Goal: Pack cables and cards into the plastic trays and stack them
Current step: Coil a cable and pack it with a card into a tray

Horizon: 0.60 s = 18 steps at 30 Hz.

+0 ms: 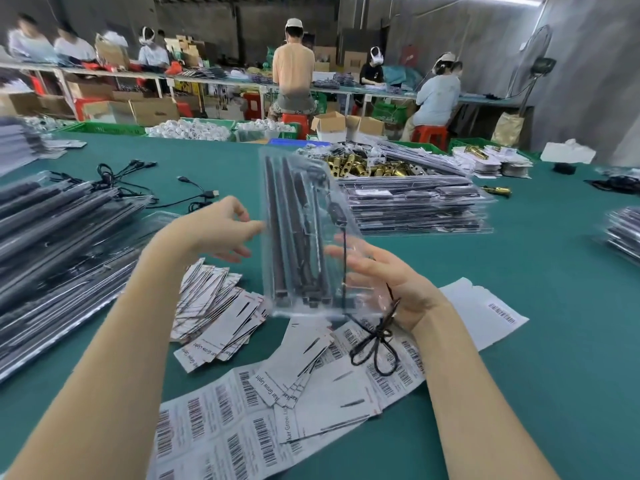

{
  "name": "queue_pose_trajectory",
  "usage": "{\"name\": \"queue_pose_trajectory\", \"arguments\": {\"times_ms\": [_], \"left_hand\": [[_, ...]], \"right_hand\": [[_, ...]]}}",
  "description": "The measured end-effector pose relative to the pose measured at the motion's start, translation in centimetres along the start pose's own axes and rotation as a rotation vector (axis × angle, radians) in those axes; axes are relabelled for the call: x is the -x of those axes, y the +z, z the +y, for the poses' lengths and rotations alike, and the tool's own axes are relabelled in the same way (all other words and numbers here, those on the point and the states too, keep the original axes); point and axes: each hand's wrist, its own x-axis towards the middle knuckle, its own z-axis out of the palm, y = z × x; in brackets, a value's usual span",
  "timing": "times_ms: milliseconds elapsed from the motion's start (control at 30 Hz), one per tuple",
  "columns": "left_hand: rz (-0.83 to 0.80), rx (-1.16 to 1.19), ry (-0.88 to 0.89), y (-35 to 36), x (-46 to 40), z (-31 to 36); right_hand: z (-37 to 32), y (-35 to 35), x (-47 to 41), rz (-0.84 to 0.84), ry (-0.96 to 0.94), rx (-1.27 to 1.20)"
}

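A clear plastic tray (pixel 304 233) with dark bars inside stands upright in the air above the green table (pixel 540 306). My right hand (pixel 398 285) holds its lower right part from behind, the fingers showing through the plastic. A black cable (pixel 375 344) runs down from the tray past that palm and hangs as a tied bundle. My left hand (pixel 221 230) has spread fingers, the fingertips touching the tray's left edge. White printed cards (pixel 214 306) lie fanned on the table below the tray.
Barcode label sheets (pixel 249 420) lie near me. Stacks of packed trays sit at the left (pixel 59 237) and behind the tray (pixel 415 206). Loose black cables (pixel 138 181) lie at the back left, brass parts (pixel 367 168) behind. People work at a far bench.
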Motion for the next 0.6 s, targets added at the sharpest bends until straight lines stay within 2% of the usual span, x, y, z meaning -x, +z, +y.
{"name": "queue_pose_trajectory", "arguments": {"times_ms": [100,200,333,467,500,600], "left_hand": [[-0.198,0.345,-0.115,1.1,-0.2,0.4],[-0.415,0.601,-0.090,1.9,-0.3,0.6],[-0.380,0.641,-0.090,4.3,-1.0,0.4],[-0.535,0.678,-0.174,6.8,-0.4,0.5],[-0.501,0.709,-0.189,7.0,-0.4,0.4],[-0.213,0.669,-0.166,6.9,-1.2,0.0]], "right_hand": [[-0.1,0.9,-1.4,0.167,-0.048,-0.212],[0.6,1.7,-2.3,0.418,-0.092,-0.320],[1.6,1.2,-2.1,0.664,-0.117,-0.280],[0.8,0.2,-1.2,0.675,0.091,-0.028],[0.2,0.0,-0.9,0.639,0.175,0.046],[-2.0,-0.8,0.4,0.434,0.430,0.352]]}}
